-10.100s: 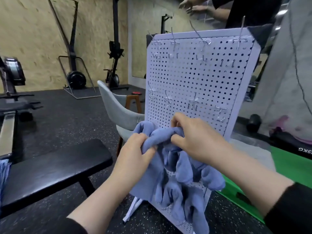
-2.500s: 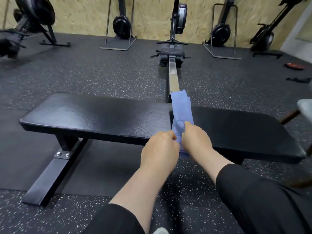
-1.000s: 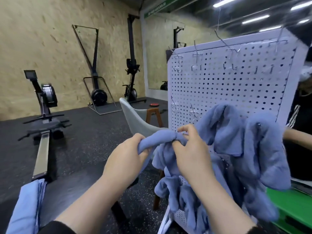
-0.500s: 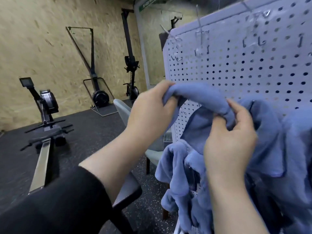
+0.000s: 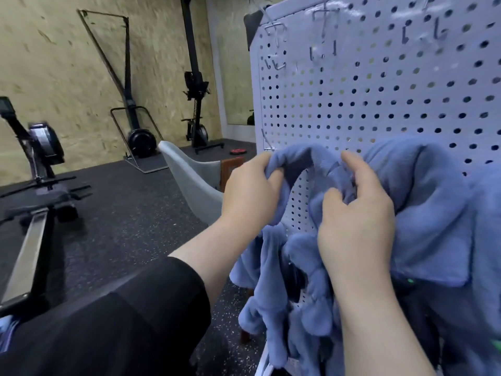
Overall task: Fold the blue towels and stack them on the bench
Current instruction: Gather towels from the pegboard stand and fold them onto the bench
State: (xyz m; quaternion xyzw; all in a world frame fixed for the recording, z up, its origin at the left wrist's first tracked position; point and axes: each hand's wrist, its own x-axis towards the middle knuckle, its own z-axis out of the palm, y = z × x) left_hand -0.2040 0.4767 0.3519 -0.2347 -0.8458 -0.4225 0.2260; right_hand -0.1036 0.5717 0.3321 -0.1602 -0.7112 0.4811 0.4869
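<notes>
Several blue towels hang bunched on hooks of a white pegboard [image 5: 379,99]. My left hand [image 5: 250,191] pinches the top edge of one blue towel [image 5: 306,161] at its left end. My right hand [image 5: 357,221] grips the same towel's edge a little further right, fingers curled into the cloth. Between my hands the edge arches up like a loop. Another blue towel [image 5: 433,213] hangs to the right, and more cloth [image 5: 273,308] dangles below my hands. A sliver of a folded blue towel [image 5: 6,332] shows at the bottom left; the bench is mostly hidden behind my left sleeve.
A grey chair [image 5: 192,183] stands just left of the pegboard, behind my left hand. A rowing machine [image 5: 35,191] lies at the left on the dark rubber floor [image 5: 122,221]. Two upright machines [image 5: 135,126] stand against the wooden wall.
My hands have dropped lower on the pegboard and drawn closer together, still gripping the towel's top edge. The view has shifted nearer to the board.
</notes>
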